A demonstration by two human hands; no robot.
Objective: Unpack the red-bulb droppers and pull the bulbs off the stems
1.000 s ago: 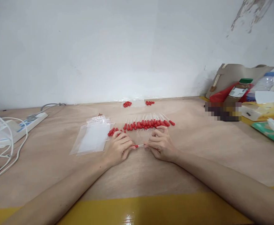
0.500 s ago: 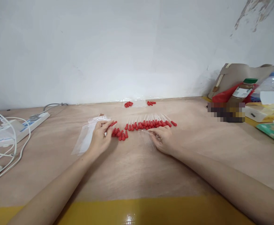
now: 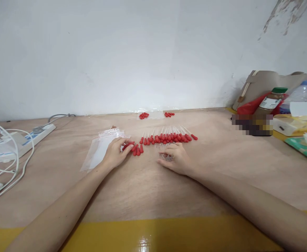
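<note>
My left hand (image 3: 116, 152) rests at a small pile of red rubber dropper bulbs (image 3: 138, 152), its curled fingers and thumb closed round some of them. The fingers partly hide these bulbs. To the right, my right hand (image 3: 178, 159) hovers low over thin clear glass tubes (image 3: 167, 156), thumb and fingers apart. The tubes lie on the table under that hand and are partly covered by it. Just beyond both hands runs a row of droppers (image 3: 166, 138), red bulbs toward me and thin clear tubes pointing at the wall.
A clear zip bag with a white sheet (image 3: 95, 152) lies beside my left hand. Bagged red bulbs (image 3: 144, 115) sit by the wall. At left are a power strip (image 3: 41, 136) and white cables (image 3: 16, 154). A green-capped jar (image 3: 272, 101) and a grey bag (image 3: 260, 84) stand at right.
My left hand has lowered from a raised bulb onto the bulb pile. My right hand's fingers have spread, and the tube pinched between them before no longer shows there.
</note>
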